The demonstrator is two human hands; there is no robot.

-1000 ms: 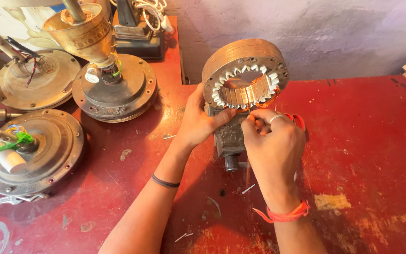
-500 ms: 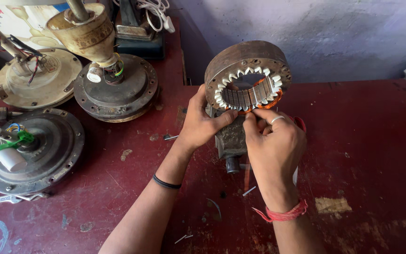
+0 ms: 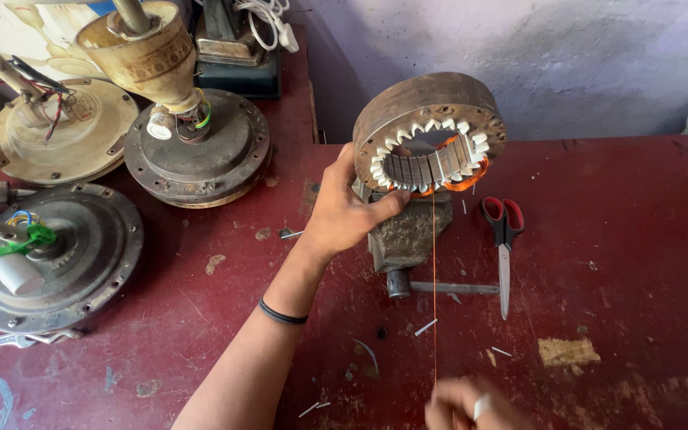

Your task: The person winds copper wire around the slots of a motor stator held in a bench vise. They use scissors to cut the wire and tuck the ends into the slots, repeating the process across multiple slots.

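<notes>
Head view: left hand (image 3: 344, 215) steadies stator (image 3: 430, 143) upright

The table (image 3: 623, 263) is dark red, with worn patches showing tan and scattered grey-blue marks. The stator ring (image 3: 430, 135) has a rusty brown outer shell, white slot liners forming a toothed pattern around its bore, grey steel laminations and orange-copper winding at the lower edge. A thin copper-orange wire (image 3: 434, 295) runs down from it. The vise (image 3: 404, 235) is mottled grey-brown. The scissors (image 3: 504, 239) have red and black handles and silver blades. The left hand (image 3: 344, 215) has a black band on its wrist. The motor housings (image 3: 197, 155) are dull grey-brown; one carries green, yellow and blue leads. The wall (image 3: 567, 64) is pale lilac-grey.
</notes>
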